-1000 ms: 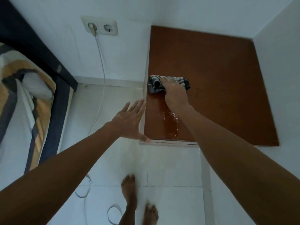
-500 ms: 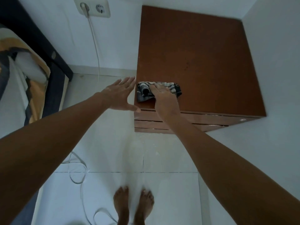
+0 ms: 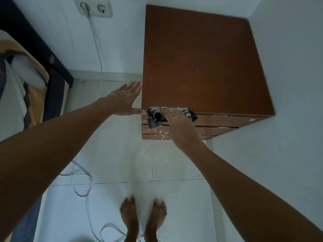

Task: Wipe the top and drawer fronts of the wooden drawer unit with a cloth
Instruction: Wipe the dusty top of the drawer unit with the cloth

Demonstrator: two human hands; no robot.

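The wooden drawer unit (image 3: 201, 63) stands in the room's corner, its brown top facing me and its drawer fronts (image 3: 227, 121) showing below the front edge. A dark striped cloth (image 3: 155, 116) hangs over the front left edge onto the top drawer front. My right hand (image 3: 180, 124) presses on the cloth with flat fingers. My left hand (image 3: 125, 100) is spread beside the unit's left side, thumb touching the front left corner.
A white wall socket (image 3: 94, 7) with a white cable (image 3: 97, 49) is on the back wall; the cable loops over the tiled floor (image 3: 111, 163). A bed with a dark frame (image 3: 52, 67) lies left. White walls close in behind and right. My bare feet (image 3: 143, 219) stand below.
The cloth under my right hand slid from the top's left part toward me, over the front edge onto the drawer front. My left hand stayed beside the unit's left side.
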